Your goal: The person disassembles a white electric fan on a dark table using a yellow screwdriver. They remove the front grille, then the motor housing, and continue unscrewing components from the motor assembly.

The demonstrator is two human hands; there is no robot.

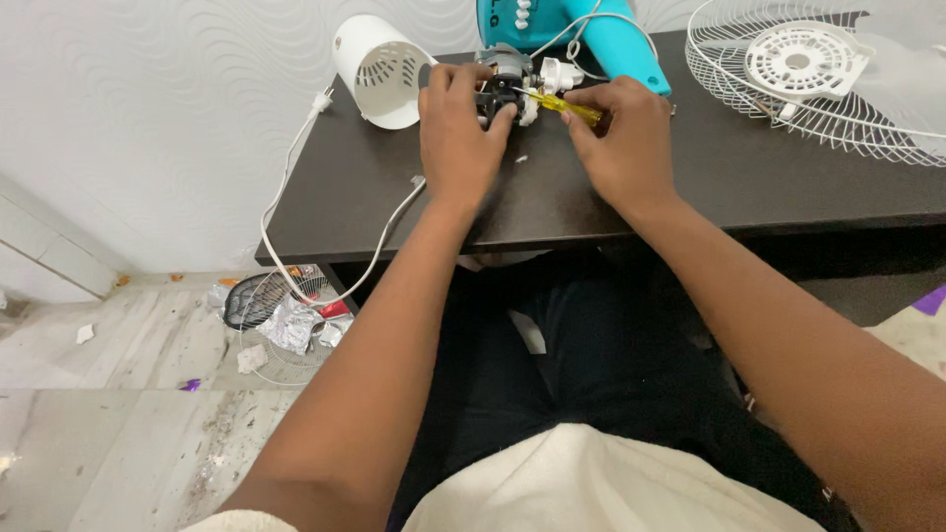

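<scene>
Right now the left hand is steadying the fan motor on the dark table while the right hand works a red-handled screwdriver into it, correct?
Nearly. The head view shows the screwdriver has a yellow handle, not red. The rest holds: the left hand steadies the fan motor on the dark table, and the right hand holds the screwdriver with its tip at the motor.

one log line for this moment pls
left hand steadies fan motor | right hand holds yellow screwdriver, tip at motor | white motor cover beside
</scene>
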